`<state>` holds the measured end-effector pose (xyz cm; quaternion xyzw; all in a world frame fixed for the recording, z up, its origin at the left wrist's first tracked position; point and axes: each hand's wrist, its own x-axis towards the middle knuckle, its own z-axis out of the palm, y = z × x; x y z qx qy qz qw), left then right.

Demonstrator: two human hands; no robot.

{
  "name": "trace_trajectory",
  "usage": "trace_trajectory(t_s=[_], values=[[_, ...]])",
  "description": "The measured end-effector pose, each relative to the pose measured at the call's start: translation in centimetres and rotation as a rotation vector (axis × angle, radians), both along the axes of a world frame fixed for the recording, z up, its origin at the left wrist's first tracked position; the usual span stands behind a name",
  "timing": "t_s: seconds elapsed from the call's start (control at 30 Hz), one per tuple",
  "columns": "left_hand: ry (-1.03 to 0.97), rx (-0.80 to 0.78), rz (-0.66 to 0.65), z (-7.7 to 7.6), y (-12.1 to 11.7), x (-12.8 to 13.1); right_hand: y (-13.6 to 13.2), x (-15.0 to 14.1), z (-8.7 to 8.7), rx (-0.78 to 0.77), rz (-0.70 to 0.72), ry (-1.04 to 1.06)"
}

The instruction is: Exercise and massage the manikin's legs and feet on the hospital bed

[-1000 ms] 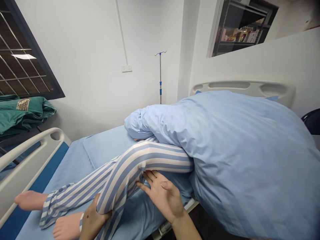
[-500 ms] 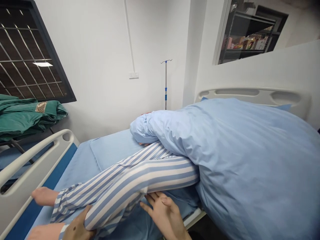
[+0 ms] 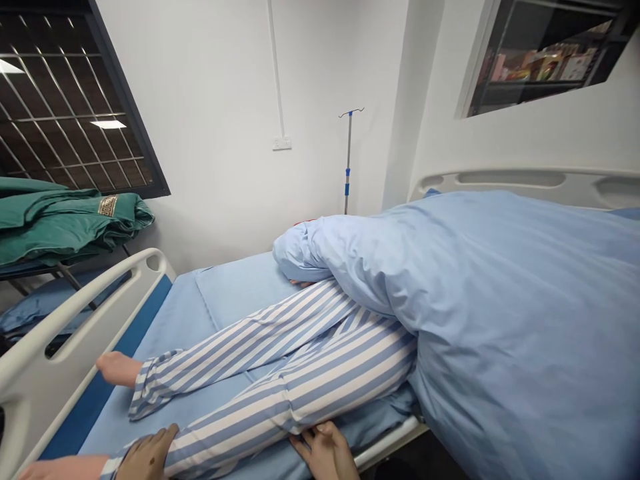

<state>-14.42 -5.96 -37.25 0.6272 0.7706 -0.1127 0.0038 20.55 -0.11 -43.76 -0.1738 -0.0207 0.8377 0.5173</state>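
Lowered since a second ago, the near leg [image 3: 250, 423] in its striped trousers [image 3: 345, 373] has gone from a raised, bent knee to lying nearly straight along the near side of the bed [image 3: 245, 275], and our left hand [image 3: 147, 457] and right hand [image 3: 327, 457] have come down with it.

From the head camera, we have our left hand curled over the lower shin of the near leg, just above its ankle, grasping it through the cloth. Our right hand sits under the knee of the near leg, palm up and unclenched, its fingers partly hidden. We see the near leg touching both hands, its calf stretching between them.

Just beyond the near leg lies the far leg [image 3: 240, 347]. Right of the near leg, a pale blue quilt [image 3: 525, 320] covers the upper thigh. Left of the near leg stands the footboard [image 3: 100, 340], and well beyond it we see a thin metal pole [image 3: 349, 150].
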Motion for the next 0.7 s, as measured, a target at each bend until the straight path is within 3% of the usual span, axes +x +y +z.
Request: trace_trajectory(t_s=[0.23,0.33,0.4,0.5,0.6,0.7], values=[[0.023,-0.003,-0.002,0.5,-0.1,0.3,-0.3,-0.1,0.8,0.002,0.005,0.012],[-0.015,0.019,0.025,0.6,0.1,-0.3,-0.7,0.2,2.3,0.03,0.019,0.039],[-0.09,0.045,0.034,1.2,0.3,-0.4,-0.8,0.7,4.4,0.096,0.034,0.057],[-0.25,0.079,0.066,2.5,1.3,1.0,-0.7,1.9,9.2,0.24,0.04,0.075],[-0.397,0.155,0.072,4.0,2.7,4.5,-0.1,3.3,14.4,0.351,0.028,0.106],[-0.496,0.23,0.058,4.8,4.2,8.4,0.8,4.5,18.0,0.404,0.013,0.09]])
